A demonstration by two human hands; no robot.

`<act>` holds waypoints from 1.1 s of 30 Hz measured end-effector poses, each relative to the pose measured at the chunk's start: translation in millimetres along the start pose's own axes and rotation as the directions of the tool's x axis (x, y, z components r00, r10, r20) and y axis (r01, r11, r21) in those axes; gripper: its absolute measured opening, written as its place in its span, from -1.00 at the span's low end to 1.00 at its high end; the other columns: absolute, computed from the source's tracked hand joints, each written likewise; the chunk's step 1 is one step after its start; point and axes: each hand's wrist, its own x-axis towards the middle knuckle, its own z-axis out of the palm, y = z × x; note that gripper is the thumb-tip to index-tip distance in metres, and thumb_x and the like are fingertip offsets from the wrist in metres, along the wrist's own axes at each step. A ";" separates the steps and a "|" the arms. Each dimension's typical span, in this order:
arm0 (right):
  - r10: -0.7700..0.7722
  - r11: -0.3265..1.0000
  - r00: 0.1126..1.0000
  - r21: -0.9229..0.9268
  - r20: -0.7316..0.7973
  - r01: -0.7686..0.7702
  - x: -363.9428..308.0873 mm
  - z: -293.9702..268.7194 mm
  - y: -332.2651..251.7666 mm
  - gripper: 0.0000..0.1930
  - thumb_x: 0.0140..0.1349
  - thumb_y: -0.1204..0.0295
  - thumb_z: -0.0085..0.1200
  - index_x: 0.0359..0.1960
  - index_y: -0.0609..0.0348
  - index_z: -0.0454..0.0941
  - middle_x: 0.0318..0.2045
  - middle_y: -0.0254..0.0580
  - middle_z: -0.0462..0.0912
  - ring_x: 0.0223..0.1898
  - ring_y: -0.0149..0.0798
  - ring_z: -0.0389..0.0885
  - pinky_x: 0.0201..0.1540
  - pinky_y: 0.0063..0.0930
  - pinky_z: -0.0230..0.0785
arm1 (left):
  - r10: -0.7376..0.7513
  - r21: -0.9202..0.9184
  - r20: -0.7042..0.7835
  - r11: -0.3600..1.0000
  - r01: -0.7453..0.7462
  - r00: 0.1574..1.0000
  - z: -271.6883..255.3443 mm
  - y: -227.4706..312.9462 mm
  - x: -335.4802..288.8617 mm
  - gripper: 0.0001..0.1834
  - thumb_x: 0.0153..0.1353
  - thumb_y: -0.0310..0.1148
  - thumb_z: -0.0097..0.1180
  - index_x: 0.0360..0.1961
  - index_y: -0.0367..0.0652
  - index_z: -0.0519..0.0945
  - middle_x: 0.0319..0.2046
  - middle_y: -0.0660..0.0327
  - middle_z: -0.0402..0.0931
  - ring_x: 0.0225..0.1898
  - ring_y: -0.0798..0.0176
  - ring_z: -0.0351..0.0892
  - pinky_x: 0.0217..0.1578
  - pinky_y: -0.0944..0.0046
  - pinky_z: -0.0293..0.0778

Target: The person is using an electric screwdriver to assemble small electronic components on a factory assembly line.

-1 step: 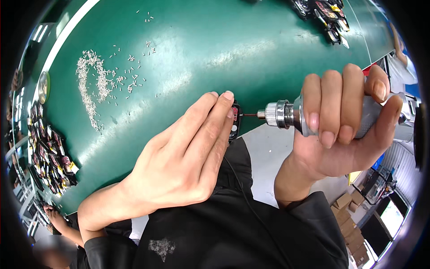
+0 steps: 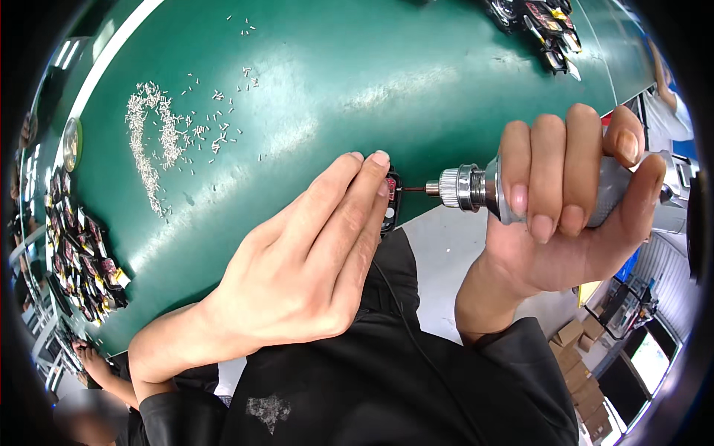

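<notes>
My left hand (image 2: 305, 253) is closed round a small black device (image 2: 390, 201) with a red patch, held at the near edge of the green table. The fingers hide most of the device. Wrapped in my right hand (image 2: 569, 193) is a grey electric screwdriver (image 2: 489, 189) with a ridged metal collar, lying level and aimed left. Its thin bit (image 2: 413, 189) reaches the right side of the device. Whether a screw sits at the bit's tip is too small to tell.
Many small screws (image 2: 171, 137) lie scattered on the green table (image 2: 357, 59). Black devices are heaped at the left (image 2: 85, 260), with more at the far right (image 2: 547, 30). A round dish (image 2: 72, 145) stands by the left edge. Another person's hand (image 2: 93, 364) shows lower left. Cardboard boxes (image 2: 584, 379) stand lower right.
</notes>
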 end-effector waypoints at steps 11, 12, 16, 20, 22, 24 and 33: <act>0.108 0.979 0.991 -0.183 0.085 -0.091 8.0 1.0 -2.6 -0.72 0.42 0.18 -0.31 -0.25 0.08 0.37 -0.72 -0.45 0.28 -0.73 -0.52 0.24 -0.53 -0.55 0.23 | 0.026 -0.022 -0.024 0.999 -0.027 0.999 4.6 0.3 2.3 -0.57 -0.31 -0.58 0.15 -0.31 -0.65 0.53 -0.21 -0.22 0.52 -0.18 -0.12 0.56 -0.27 0.12 0.60; 0.164 0.963 0.970 -0.243 0.181 -0.118 11.3 -0.4 -0.9 -0.73 0.42 0.17 -0.31 -0.26 0.07 0.34 -0.71 -0.46 0.28 -0.73 -0.53 0.23 -0.52 -0.55 0.23 | 0.022 -0.010 -0.057 1.000 -0.022 0.998 6.6 0.3 0.8 -0.57 -0.32 -0.58 0.15 -0.31 -0.65 0.53 -0.22 -0.23 0.52 -0.18 -0.12 0.56 -0.27 0.12 0.60; 0.123 0.977 0.971 -0.196 0.203 -0.083 13.4 4.0 5.4 -0.75 0.42 0.16 -0.30 -0.26 0.05 0.29 -0.70 -0.47 0.28 -0.72 -0.54 0.23 -0.51 -0.57 0.24 | 0.036 -0.002 -0.038 0.999 -0.036 0.999 1.4 0.6 2.3 -0.56 -0.33 -0.59 0.15 -0.31 -0.64 0.52 -0.20 -0.24 0.51 -0.17 -0.13 0.54 -0.27 0.11 0.60; 0.155 0.963 0.965 -0.251 0.213 -0.100 19.4 7.7 8.9 -0.78 0.39 0.20 -0.21 -0.29 0.07 0.27 -0.71 -0.48 0.27 -0.75 -0.56 0.19 -0.57 -0.61 0.19 | 0.004 -0.016 -0.087 1.000 -0.005 0.996 5.3 -1.2 -2.6 -0.54 -0.35 -0.59 0.14 -0.29 -0.63 0.52 -0.16 -0.23 0.49 -0.13 -0.11 0.52 -0.27 0.12 0.59; 0.159 0.956 0.961 -0.278 0.228 -0.092 21.3 11.5 8.7 -0.79 0.37 0.22 -0.17 -0.31 0.09 0.26 -0.71 -0.48 0.27 -0.77 -0.56 0.18 -0.60 -0.63 0.16 | 0.036 0.029 -0.052 0.999 -0.035 0.998 2.1 -2.1 -3.4 -0.53 -0.33 -0.56 0.12 -0.27 -0.61 0.52 -0.11 -0.21 0.47 -0.09 -0.09 0.50 -0.22 0.15 0.57; 0.114 0.970 0.977 -0.233 0.178 -0.071 20.9 20.1 13.7 -0.79 0.34 0.27 -0.10 -0.36 0.11 0.25 -0.73 -0.47 0.25 -0.79 -0.57 0.15 -0.65 -0.63 0.12 | 0.023 0.058 -0.049 0.998 -0.020 0.999 -3.5 1.4 -5.4 -0.53 -0.32 -0.54 0.10 -0.26 -0.59 0.53 -0.10 -0.21 0.46 -0.08 -0.08 0.49 -0.18 0.16 0.56; -0.042 0.987 0.990 0.156 0.131 0.022 13.4 27.3 8.1 -0.80 0.28 0.35 0.04 -0.32 0.12 0.26 -0.85 -0.50 0.25 -0.86 -0.58 0.17 -0.73 -0.69 0.13 | -0.097 0.082 -0.095 0.991 0.105 0.991 -29.7 9.4 -42.3 -0.56 -0.10 -0.45 0.09 -0.18 -0.56 0.52 -0.02 -0.14 0.47 0.02 -0.05 0.44 0.00 0.17 0.46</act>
